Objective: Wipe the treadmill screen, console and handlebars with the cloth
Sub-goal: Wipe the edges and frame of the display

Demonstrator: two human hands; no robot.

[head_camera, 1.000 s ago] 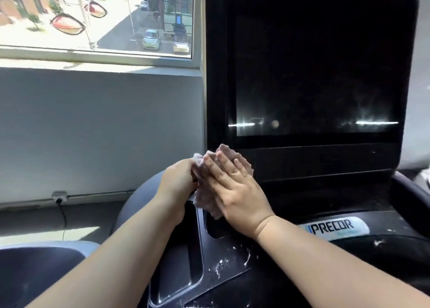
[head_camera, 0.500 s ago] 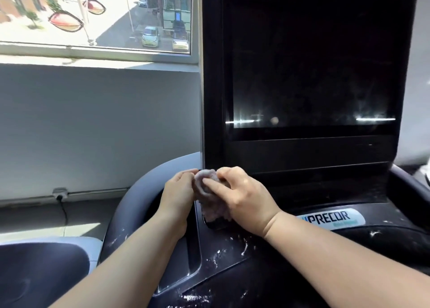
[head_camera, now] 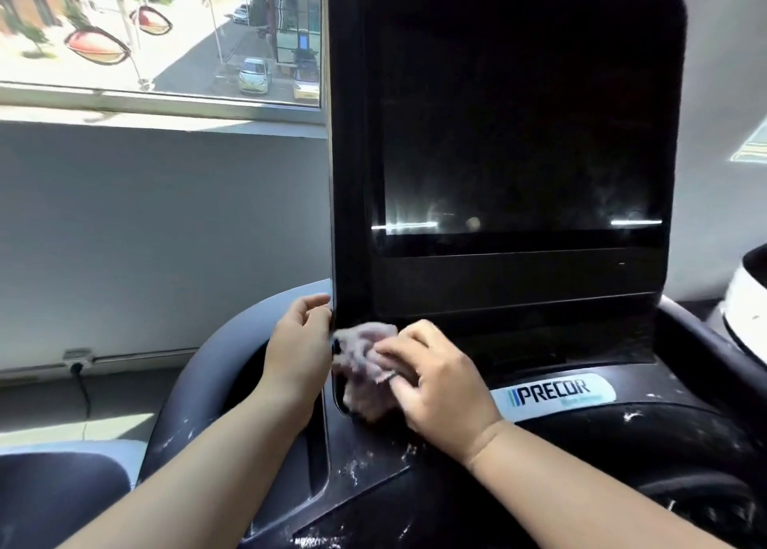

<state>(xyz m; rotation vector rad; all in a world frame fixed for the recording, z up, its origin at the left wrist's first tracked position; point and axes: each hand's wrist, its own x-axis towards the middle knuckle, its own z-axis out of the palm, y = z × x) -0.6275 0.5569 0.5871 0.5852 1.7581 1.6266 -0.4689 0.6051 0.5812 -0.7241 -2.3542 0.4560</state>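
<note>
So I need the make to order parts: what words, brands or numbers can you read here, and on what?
"PRECOR": on the white oval badge on the treadmill console.
Small teal line beneath it: too blurred to read.
No other text is legible.

Ahead: screen point(head_camera: 519, 133) blocks my reach forward.
Left: I find open room above the handlebar point(head_camera: 199, 366).
Right: console rim point(head_camera: 697, 333) rises.
</note>
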